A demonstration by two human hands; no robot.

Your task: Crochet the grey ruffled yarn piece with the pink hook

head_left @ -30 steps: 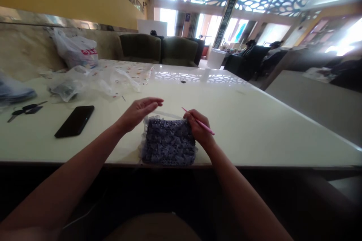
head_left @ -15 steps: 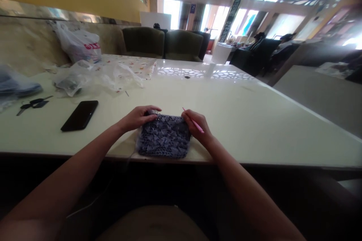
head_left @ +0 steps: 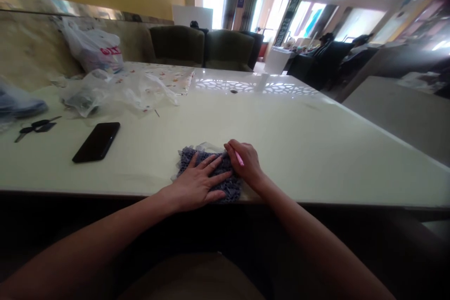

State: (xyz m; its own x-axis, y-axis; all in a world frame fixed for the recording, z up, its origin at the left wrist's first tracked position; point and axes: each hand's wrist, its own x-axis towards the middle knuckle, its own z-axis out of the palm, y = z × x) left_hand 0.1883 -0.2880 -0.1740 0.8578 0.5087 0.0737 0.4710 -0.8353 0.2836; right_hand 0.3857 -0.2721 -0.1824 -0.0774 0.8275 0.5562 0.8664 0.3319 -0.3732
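Observation:
A grey-blue crocheted piece (head_left: 232, 191) with a ruffled texture lies on the table at its front edge. My left hand (head_left: 200, 183) rests flat across it, fingers spread, covering much of its middle. At the piece's upper right corner, my right hand (head_left: 244, 161) is closed round a pink crochet hook (head_left: 239, 158); the hook's tip is hidden. A loop of pale, sheer yarn (head_left: 211, 146) stands up along the piece's far edge, close to the right fingers.
On the pale table (head_left: 316, 150) a black phone (head_left: 96, 142) and keys (head_left: 37, 126) lie to the left. Behind them are crumpled clear plastic bags (head_left: 146, 91) and a full white carrier bag (head_left: 96, 49). Dark armchairs (head_left: 228, 49) stand beyond; people sit at the far right.
My left hand has gone from pinching the piece's upper left edge to lying flat on top of it. The right hand keeps the hook, now tilted more steeply.

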